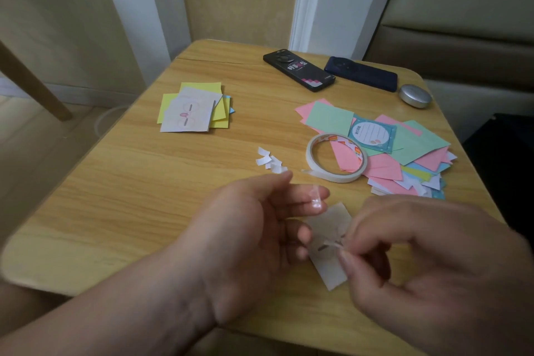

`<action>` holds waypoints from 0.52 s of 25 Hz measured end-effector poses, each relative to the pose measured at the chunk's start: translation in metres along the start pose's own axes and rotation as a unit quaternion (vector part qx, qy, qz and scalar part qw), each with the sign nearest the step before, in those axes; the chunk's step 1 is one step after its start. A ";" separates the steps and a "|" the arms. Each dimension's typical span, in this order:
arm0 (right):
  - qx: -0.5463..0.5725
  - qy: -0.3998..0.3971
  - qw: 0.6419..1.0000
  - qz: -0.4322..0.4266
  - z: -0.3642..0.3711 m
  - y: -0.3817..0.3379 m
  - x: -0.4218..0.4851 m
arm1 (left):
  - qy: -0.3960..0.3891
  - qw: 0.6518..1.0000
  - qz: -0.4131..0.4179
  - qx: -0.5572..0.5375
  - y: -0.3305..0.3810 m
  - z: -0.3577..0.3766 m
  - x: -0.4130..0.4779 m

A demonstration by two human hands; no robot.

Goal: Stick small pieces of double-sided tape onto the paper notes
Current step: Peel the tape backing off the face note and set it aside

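Close to the near edge of the desk (130, 182), I hold a pale note (332, 273) in my left hand (254, 228). The thumb lies over its left edge, so the paper stays steady and off the wood while I work on it. My right hand (433, 254) pinches a small strip of tape (329, 246) between thumb and forefinger at the middle of the note. The blur hides whether I am pressing the strip down or peeling its backing.

Another clear bit of tape (315, 200) clings to an outstretched fingertip of my left hand, I judge parked there to be ready for the next spot.

The tape roll (332, 178) lies flat just beyond my hands, its loose end towards me for easy pulling. White backing scraps (270, 162) sit in a little cluster left of the roll, kept away from the paper.

A loose heap of coloured notes (378, 173) spreads to the right, touching the roll. A neater stack of notes (189, 113) sits well apart to the left, its top sheet showing two short strips, so I take that as the finished pile.
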State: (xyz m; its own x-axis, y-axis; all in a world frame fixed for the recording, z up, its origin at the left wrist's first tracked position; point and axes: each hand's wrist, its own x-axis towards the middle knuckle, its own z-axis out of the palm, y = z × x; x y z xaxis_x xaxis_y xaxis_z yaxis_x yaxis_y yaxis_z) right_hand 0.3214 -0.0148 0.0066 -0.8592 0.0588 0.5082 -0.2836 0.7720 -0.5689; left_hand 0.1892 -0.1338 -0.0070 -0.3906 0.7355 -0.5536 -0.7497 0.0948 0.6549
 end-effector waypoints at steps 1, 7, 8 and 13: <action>0.072 0.010 0.996 0.054 -0.002 0.004 0.001 | 0.009 1.000 0.016 0.002 0.003 0.000 0.001; 0.174 0.070 0.945 0.269 -0.004 0.038 0.025 | 0.074 0.987 0.120 0.076 0.020 -0.009 0.006; 0.167 0.063 0.941 0.288 -0.002 0.040 0.031 | 0.089 0.984 0.130 0.084 0.024 -0.012 0.007; 0.135 0.028 0.933 0.333 0.013 0.050 0.046 | 0.126 0.974 0.163 0.097 0.035 -0.025 0.004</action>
State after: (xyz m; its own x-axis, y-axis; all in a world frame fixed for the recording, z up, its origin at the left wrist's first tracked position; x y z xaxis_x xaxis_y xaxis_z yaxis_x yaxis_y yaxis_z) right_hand 0.2619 0.0180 -0.0063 -0.8616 0.5075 0.0132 0.2014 0.3656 -0.9087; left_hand 0.1477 -0.1444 0.0012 -0.7279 0.5614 -0.3936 -0.4588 0.0278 0.8881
